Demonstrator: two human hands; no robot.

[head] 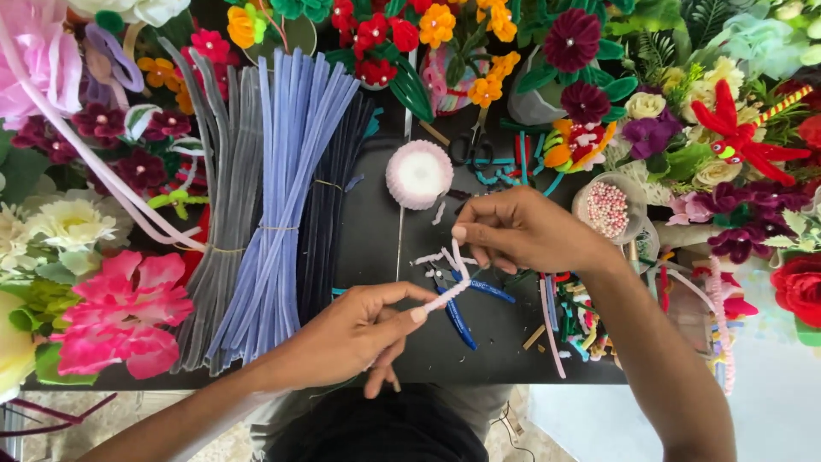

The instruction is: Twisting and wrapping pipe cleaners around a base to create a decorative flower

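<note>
Just left of the frame's centre, the left hand (pixel 359 329) pinches the lower end of a pale pink pipe cleaner (pixel 451 287). To its right, near the centre, the right hand (pixel 522 231) grips the upper end between its fingertips, above the blue-handled pliers (pixel 462 312) on the black table (pixel 376 222). I think the bend comes neat if both pinches stay close to the fold and the left hand keeps steady.

The pipe cleaner (pixel 451 287) between my fingers (pixel 419 313) is fuzzy white chenille. Bundled pipe cleaners (pixel 282 197) look soft and velvety; the desk (pixel 368 231) is matt black, the pliers' handles (pixel 462 321) smooth blue plastic, the beads (pixel 607 208) glossy pink.
</note>
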